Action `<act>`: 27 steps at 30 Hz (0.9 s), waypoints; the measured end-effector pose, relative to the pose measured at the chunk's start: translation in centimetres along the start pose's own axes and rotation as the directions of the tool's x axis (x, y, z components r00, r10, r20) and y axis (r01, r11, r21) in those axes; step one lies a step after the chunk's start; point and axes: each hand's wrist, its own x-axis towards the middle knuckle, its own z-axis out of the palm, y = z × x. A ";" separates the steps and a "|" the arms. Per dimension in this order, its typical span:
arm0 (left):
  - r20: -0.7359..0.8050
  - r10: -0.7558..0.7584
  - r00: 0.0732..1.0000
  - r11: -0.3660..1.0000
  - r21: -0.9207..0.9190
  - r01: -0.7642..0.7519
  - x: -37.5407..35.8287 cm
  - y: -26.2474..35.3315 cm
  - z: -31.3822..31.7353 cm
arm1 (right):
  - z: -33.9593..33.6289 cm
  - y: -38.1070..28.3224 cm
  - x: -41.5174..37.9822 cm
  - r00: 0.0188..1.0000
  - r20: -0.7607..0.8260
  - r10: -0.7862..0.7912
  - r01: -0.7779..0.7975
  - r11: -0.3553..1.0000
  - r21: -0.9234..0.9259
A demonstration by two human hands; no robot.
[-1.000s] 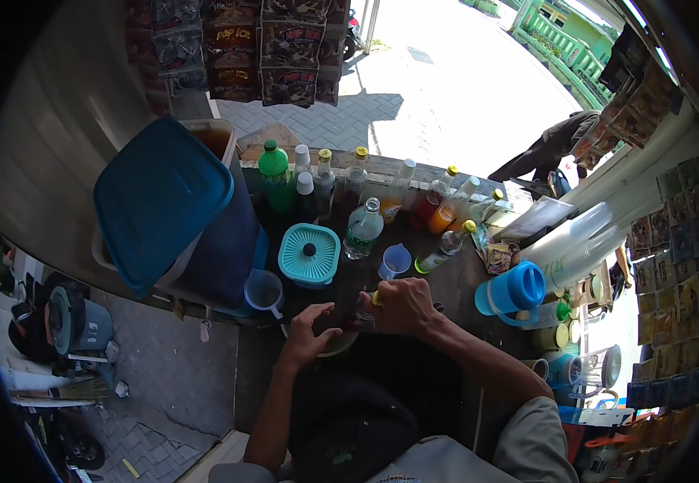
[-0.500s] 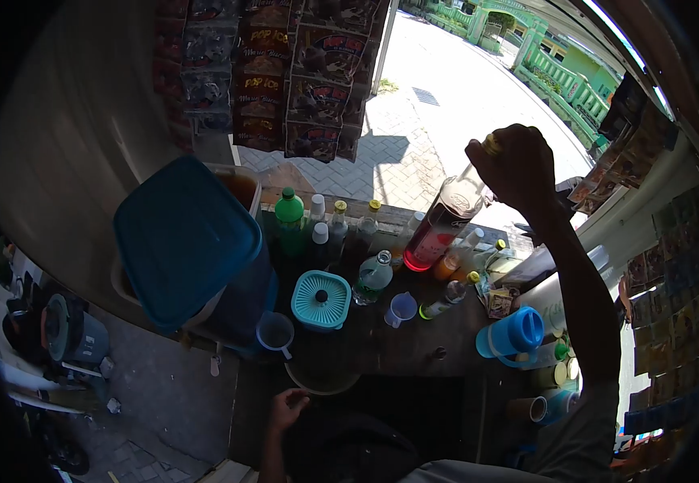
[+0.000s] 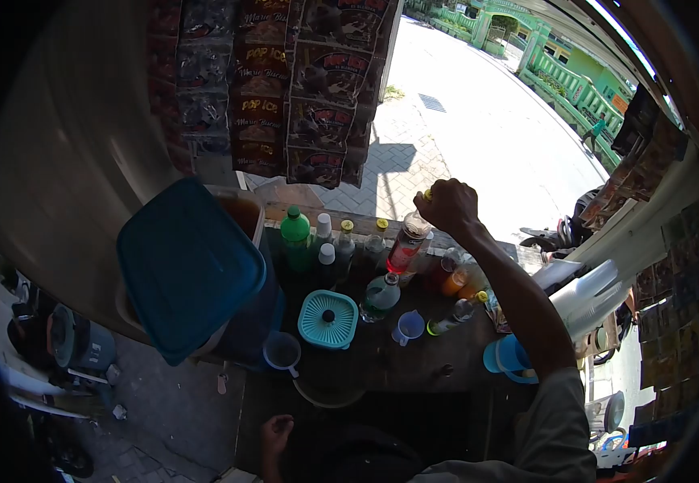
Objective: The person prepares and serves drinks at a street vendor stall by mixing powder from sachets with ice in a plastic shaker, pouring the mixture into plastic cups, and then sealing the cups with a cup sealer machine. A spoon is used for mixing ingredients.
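The left hand (image 3: pixel 275 431) rests low at the counter's (image 3: pixel 381 366) near edge, fingers loosely curled, holding nothing visible. Far across, the right hand (image 3: pixel 446 205) is clamped on the neck of a clear glass bottle (image 3: pixel 404 245) of red syrup, tilted, base toward the bottle row.

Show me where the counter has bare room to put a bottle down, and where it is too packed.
Bare dark counter lies in front of the teal square lid and small blue cup, running right toward the blue jug. The back row is crowded: the green bottle and capped bottles stand shoulder to shoulder, where the right hand holds the red syrup bottle.
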 end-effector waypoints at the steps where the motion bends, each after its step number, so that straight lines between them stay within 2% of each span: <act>1: -0.011 0.011 1.000 1.000 0.015 -0.011 -0.2 -0.2 -0.2 | 1.5 0.1 -0.3 1.000 0.012 -0.011 0.011 1.000 0.010; 4: -0.058 -0.065 0.996 0.998 -0.007 0.065 -0.2 -1.9 -0.5 | 6.0 0.5 -1.2 0.993 0.115 -0.014 0.012 1.000 0.016; 7: -0.090 -0.131 0.987 0.990 0.031 0.134 -0.8 -3.5 -1.2 | 9.8 0.8 -2.0 0.992 0.121 -0.046 0.045 0.999 0.012; 12: -0.124 -0.135 0.983 0.991 -0.020 0.134 -1.8 -13.7 -4.0 | 12.6 0.8 -2.5 0.989 0.139 -0.048 0.045 0.999 0.025; 14: -0.126 -0.130 0.984 0.991 -0.042 0.125 -2.5 -14.4 -4.4 | 13.3 1.0 -2.4 0.988 0.145 -0.044 0.041 0.999 0.024; 16: -0.196 -0.261 0.945 0.965 -0.044 0.257 -3.6 -14.7 -4.7 | 13.8 1.2 -2.3 0.992 0.121 -0.045 0.041 0.999 0.035; 19: -0.269 -0.340 0.901 0.939 -0.037 0.343 -3.9 -17.1 -5.2 | 14.2 1.3 -1.9 0.992 0.115 -0.041 0.037 0.999 0.040; 22: -0.282 -0.319 0.905 0.939 0.040 0.343 -4.7 -12.7 -4.1 | 14.5 1.4 -1.6 0.997 0.068 -0.047 0.043 0.998 0.054; 23: -0.282 -0.319 0.905 0.938 0.041 0.344 -4.7 -13.1 -4.4 | 14.5 1.4 -1.5 0.997 0.069 -0.046 0.042 0.998 0.055; 25: -0.184 -0.292 0.939 0.933 0.162 0.322 -4.2 -13.5 -5.2 | 14.4 1.5 -1.2 0.994 0.099 -0.036 0.035 0.999 0.008; 27: -0.239 -0.310 0.920 0.935 0.101 0.341 -3.7 -16.2 -5.4 | 14.0 1.4 -1.2 0.992 0.122 -0.039 0.039 0.999 0.005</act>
